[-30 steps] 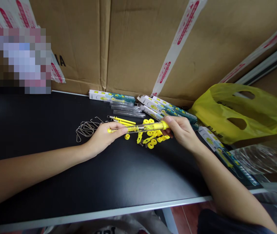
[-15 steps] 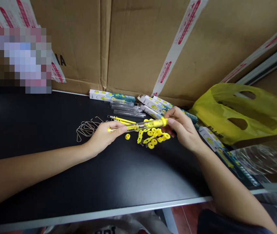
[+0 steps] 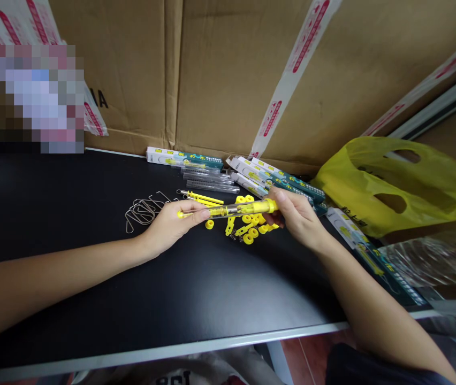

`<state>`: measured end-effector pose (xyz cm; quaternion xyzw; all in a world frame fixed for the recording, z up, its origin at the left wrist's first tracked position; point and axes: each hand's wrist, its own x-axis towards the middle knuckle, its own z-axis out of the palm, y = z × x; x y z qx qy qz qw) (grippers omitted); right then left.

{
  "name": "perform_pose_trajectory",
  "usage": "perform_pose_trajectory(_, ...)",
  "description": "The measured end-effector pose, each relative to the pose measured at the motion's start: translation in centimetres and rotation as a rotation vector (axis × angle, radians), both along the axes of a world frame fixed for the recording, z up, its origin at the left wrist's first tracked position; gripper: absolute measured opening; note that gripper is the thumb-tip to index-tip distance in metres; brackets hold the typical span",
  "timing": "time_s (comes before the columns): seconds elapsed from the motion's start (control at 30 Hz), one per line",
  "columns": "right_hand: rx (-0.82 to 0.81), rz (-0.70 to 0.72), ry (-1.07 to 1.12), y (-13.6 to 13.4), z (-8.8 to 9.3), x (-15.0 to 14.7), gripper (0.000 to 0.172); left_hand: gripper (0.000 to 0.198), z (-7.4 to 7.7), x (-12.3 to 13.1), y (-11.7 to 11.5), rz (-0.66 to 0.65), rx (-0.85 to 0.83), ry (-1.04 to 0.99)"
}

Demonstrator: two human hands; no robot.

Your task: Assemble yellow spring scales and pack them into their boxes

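Observation:
A clear tube with yellow parts inside [image 3: 228, 210] is held level above the black table [image 3: 91, 289]. My left hand [image 3: 172, 224] pinches its left end, and my right hand [image 3: 296, 216] grips the yellow cap at its right end. Under the tube lies a pile of small yellow rings and clips [image 3: 250, 227], with tiny springs among them. Bent wire clips [image 3: 143, 211] lie just left of my left hand. Another yellow rod [image 3: 204, 199] rests behind the tube.
Several empty clear tubes [image 3: 210, 182] and printed card packages [image 3: 252, 174] lie along the cardboard boxes [image 3: 228, 75] at the back. A yellow plastic bag [image 3: 396, 182] sits at the right, with clear plastic sleeves [image 3: 432, 262] below it.
My right hand shifted slightly on the yellow cap, its fingers lifting and then closing back around it. The tube and my left hand stayed nearly still.

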<state>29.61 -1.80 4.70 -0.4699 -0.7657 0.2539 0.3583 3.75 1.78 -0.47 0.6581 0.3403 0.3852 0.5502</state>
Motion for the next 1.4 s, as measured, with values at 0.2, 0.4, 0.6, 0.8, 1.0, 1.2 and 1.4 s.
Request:
perform_pose_trajectory(0.2, -0.028, -0.120, 0.024, 0.2, -0.6, -0.3, 0.063, 0.032, 0.0, -0.1, 0.0, -0.024, 0.007, 0.009)
perform_pose_trajectory(0.4, 0.012, -0.093, 0.024, 0.0, -0.3, -0.3, 0.064, 0.035, 0.1, -0.1, 0.0, -0.031, -0.022, 0.013)
perform_pose_trajectory(0.6, -0.010, -0.049, 0.190, -0.1, 0.1, 0.3, 0.023, 0.037, 0.4, 0.1, -0.2, 0.006, -0.051, -0.026)
perform_pose_trajectory(0.8, -0.031, 0.001, 0.137, -0.2, 0.2, 0.0, 0.021, 0.038, 0.4, 0.1, -0.3, -0.006, -0.069, -0.041)
perform_pose_trajectory(1.0, 0.026, -0.023, 0.010, -0.2, 0.3, -0.1, 0.040, 0.035, 0.1, 0.0, -0.1, -0.003, -0.018, -0.029)
perform_pose_trajectory(1.2, 0.024, -0.064, 0.021, 0.1, -0.3, 0.0, 0.055, 0.033, 0.1, 0.0, -0.2, -0.005, -0.010, 0.011)
perform_pose_trajectory(1.4, -0.095, 0.057, 0.201, -0.3, 0.5, -0.1, 0.032, 0.034, 0.4, 0.0, -0.3, 0.000, -0.086, -0.053)
